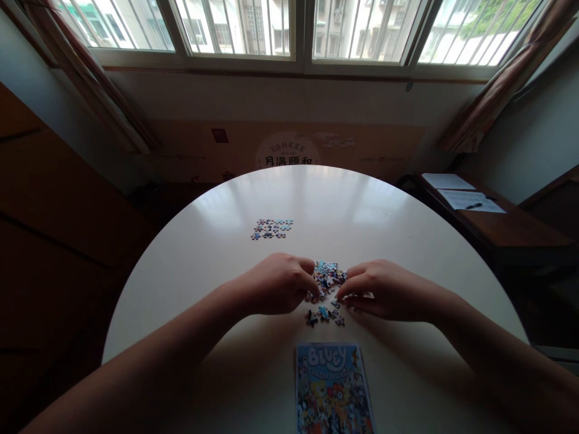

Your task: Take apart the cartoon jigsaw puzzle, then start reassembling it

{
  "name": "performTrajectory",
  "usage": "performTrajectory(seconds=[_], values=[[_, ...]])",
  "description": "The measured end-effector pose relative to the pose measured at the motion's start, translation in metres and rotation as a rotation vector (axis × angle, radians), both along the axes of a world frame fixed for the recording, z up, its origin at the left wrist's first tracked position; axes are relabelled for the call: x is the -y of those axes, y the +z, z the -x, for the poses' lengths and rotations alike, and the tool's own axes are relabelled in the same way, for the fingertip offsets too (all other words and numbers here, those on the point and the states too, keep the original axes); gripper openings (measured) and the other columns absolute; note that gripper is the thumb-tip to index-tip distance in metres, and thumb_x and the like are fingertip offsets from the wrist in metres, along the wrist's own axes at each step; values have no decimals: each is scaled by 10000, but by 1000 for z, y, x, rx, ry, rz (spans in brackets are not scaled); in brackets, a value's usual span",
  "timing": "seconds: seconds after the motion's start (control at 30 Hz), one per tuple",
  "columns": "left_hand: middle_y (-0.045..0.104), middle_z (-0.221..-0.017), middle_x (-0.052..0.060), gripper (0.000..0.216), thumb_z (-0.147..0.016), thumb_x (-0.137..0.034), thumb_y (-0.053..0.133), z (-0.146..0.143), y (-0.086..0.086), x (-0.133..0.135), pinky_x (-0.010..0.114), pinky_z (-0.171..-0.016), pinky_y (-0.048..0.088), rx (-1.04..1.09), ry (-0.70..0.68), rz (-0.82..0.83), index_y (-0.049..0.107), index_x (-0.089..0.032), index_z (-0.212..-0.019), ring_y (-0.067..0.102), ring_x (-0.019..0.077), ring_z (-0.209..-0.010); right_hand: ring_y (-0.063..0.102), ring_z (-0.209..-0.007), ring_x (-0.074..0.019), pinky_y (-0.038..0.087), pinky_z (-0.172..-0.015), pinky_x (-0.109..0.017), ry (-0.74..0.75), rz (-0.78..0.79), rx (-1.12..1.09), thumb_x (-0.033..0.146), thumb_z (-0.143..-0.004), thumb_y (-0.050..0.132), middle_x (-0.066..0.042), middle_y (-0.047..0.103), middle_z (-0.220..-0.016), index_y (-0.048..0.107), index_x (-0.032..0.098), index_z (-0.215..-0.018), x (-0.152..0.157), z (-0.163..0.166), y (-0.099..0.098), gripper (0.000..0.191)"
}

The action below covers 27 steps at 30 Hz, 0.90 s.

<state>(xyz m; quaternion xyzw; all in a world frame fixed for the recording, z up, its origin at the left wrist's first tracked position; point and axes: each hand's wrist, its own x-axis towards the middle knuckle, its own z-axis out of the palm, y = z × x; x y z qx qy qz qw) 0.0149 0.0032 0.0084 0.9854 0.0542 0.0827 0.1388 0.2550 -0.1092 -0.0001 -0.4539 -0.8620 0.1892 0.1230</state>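
A heap of small loose jigsaw pieces (326, 278) lies on a round white table (217, 259). My left hand (278, 283) rests at the heap's left edge, its fingers curled and pinched together on pieces. On the heap's right edge my right hand (384, 289) is likewise closed in a pinch on pieces. A few single pieces (322, 315) lie just in front of the hands. Farther back sits a small joined patch of puzzle (272, 228). The blue picture card marked "Bluey" (332, 389) lies at the near edge.
A dark side table (506, 232) at the right holds sheets of paper (470, 199) and a pen (474, 205). Flat cardboard (289, 150) leans against the wall under a wide window (298, 30). Dark wooden furniture (54, 241) stands at the left.
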Motion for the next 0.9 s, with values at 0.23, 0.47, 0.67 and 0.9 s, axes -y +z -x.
performTrajectory(seconds=[0.23,0.47,0.67,0.9], values=[[664,-807,-18,304,-804,-102,524,1,-7,-10,277,-573,420,63,133,-91,755,-278,-894,573,119,-626,568,-693,-73,359,-627,-214,23,-22,-10,220,-902,595,25,700,-866,740,278,-989,3,3,-4,179],[640,-779,-22,309,-768,-90,547,0,-10,-8,267,-573,414,30,65,-61,759,-303,-843,560,110,-629,562,-679,-71,345,-610,-218,31,-31,-12,238,-899,607,26,696,-852,742,280,-982,2,3,-4,164],[633,-754,-17,312,-741,-73,544,1,-5,-7,259,-557,393,24,34,-28,759,-292,-800,547,111,-615,560,-693,-68,348,-634,-215,37,-39,-27,241,-874,633,42,689,-841,736,294,-963,3,4,-5,146],[627,-739,-19,291,-734,-77,533,0,-6,-8,263,-550,404,33,49,-59,747,-272,-767,551,108,-599,568,-722,-76,336,-654,-223,58,-16,19,268,-874,632,37,703,-913,716,314,-1050,5,13,-6,200]])
